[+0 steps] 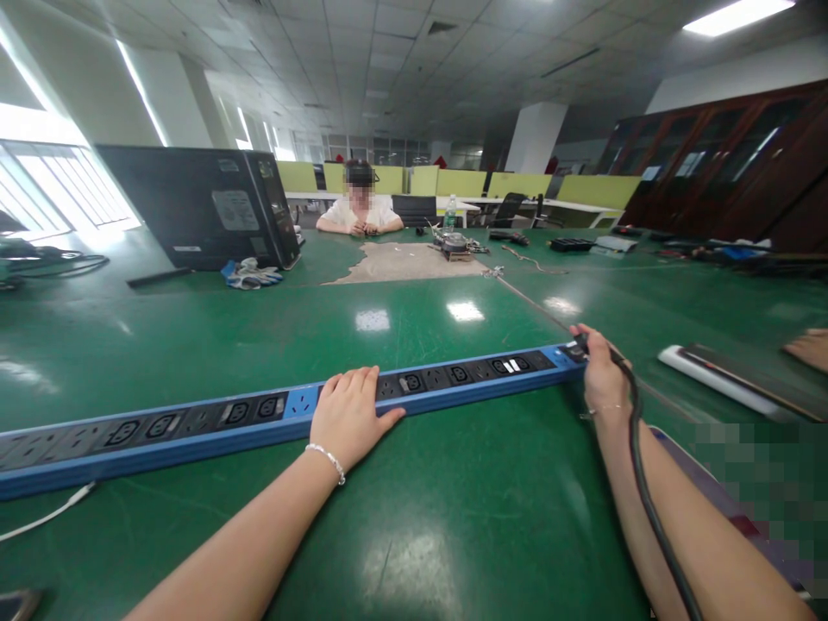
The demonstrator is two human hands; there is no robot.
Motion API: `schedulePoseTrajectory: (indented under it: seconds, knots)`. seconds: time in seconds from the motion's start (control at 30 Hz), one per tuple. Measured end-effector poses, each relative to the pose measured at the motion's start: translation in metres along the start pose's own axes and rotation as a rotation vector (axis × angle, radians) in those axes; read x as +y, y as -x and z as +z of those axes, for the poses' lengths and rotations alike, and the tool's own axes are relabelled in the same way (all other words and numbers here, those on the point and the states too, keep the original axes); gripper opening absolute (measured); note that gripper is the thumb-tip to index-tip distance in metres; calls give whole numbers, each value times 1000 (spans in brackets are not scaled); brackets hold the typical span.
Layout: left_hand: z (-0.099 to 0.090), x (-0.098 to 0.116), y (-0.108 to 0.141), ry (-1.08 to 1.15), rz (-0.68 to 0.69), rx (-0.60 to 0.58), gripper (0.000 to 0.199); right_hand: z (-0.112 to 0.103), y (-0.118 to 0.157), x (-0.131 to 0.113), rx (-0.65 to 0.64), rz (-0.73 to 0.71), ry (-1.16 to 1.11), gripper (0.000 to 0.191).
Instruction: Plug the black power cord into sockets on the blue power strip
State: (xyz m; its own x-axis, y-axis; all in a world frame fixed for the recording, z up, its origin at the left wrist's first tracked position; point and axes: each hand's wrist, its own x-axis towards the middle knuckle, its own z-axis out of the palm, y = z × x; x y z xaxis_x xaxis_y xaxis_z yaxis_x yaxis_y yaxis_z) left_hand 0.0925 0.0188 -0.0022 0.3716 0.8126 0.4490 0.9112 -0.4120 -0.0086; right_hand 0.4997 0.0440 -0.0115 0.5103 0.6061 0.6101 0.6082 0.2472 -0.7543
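Observation:
A long blue power strip (301, 426) with black sockets lies across the green table, running from the left edge to the right. My left hand (349, 410) is laid over its middle, fingers across the top and thumb along the near side, gripping it. At the strip's right end, my right hand (600, 371) is closed around the plug end of a thick black power cord (637, 466). The fingers partly hide this plug, which touches the strip's end; how far it sits in cannot be seen. From there the cord hangs down along my right forearm.
Across the green table (213, 345) sits a person (359, 211). A black computer case (207, 207) and gloves (251, 274) stand back left. A white cable (48, 522) lies near left. At right are a white-edged bar (718, 379) and another person's hand (808, 348).

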Motion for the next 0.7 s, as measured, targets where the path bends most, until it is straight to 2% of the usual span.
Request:
schedulePoseTrajectory:
  seconds: [0.1, 0.27, 0.7]
  knots:
    - [1, 0, 0, -3, -4, 12, 67, 6, 3, -12, -77, 16, 128, 42]
    - [1, -1, 1, 2, 4, 13, 66, 16, 7, -22, -196, -64, 275, 42]
    - [1, 0, 1, 3, -7, -4, 67, 17, 7, -17, -183, -55, 220, 38]
